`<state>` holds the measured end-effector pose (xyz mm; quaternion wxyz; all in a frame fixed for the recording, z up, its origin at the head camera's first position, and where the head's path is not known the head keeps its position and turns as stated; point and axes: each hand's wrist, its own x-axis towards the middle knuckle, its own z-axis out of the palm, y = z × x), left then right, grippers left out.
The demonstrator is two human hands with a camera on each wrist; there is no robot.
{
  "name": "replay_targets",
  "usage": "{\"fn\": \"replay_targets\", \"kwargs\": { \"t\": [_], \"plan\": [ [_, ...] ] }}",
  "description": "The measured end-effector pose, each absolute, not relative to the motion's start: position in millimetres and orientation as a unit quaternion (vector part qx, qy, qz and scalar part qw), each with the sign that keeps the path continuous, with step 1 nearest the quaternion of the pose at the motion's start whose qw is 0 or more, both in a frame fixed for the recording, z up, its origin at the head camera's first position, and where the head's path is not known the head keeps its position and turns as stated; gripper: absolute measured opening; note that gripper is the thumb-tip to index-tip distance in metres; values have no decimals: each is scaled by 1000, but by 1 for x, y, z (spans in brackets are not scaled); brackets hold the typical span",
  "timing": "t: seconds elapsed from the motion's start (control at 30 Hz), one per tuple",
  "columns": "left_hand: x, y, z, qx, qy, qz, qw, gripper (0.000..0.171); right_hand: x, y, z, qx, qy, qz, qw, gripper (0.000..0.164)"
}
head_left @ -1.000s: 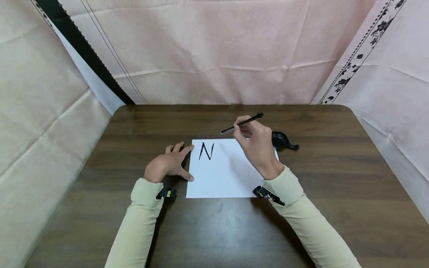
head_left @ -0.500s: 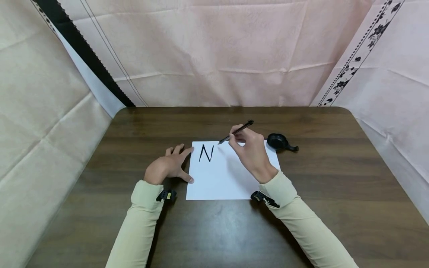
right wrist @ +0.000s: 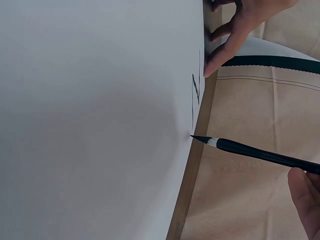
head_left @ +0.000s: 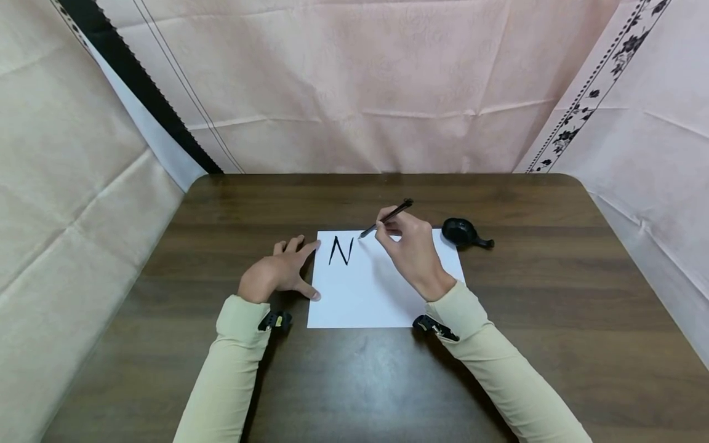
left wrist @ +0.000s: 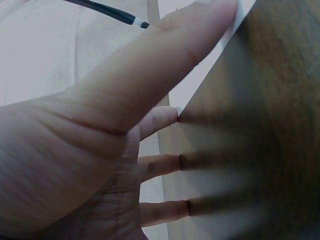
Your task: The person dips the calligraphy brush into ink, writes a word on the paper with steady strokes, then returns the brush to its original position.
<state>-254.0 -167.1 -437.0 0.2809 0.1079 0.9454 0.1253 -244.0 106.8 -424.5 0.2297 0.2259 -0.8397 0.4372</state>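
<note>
A sheet of white paper (head_left: 354,301) lies on the table with a black letter N (head_left: 340,251) at its upper left. My left hand (head_left: 279,271) rests at the sheet's left edge with fingers spread, the thumb and index fingertip on the paper. Pinched between the fingertips of my right hand (head_left: 412,252) is a black-handled ink brush (right wrist: 260,154) with a dark, pointed tip. That tip is at the upper part of the sheet, just right of the N, touching or nearly touching it. The left wrist view also catches the brush (left wrist: 107,11) past my thumb.
A small round black dish (head_left: 458,232) with a stubby handle sits at the sheet's upper right corner. Around it is the brown wooden table (head_left: 354,381). Pale cloth (head_left: 354,80) hangs behind the far edge and at both sides.
My right hand has moved left and down with the brush, bringing its tip from beyond the sheet's far edge to beside the N. The left hand has stayed put.
</note>
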Motion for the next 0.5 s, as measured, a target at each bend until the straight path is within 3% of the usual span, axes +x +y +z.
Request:
{"fn": "replay_targets", "kwargs": {
  "t": [0.5],
  "plan": [
    [-251, -166, -430, 112, 947, 126, 274, 119, -240, 109, -413, 223, -863, 410, 192, 9]
  ]
}}
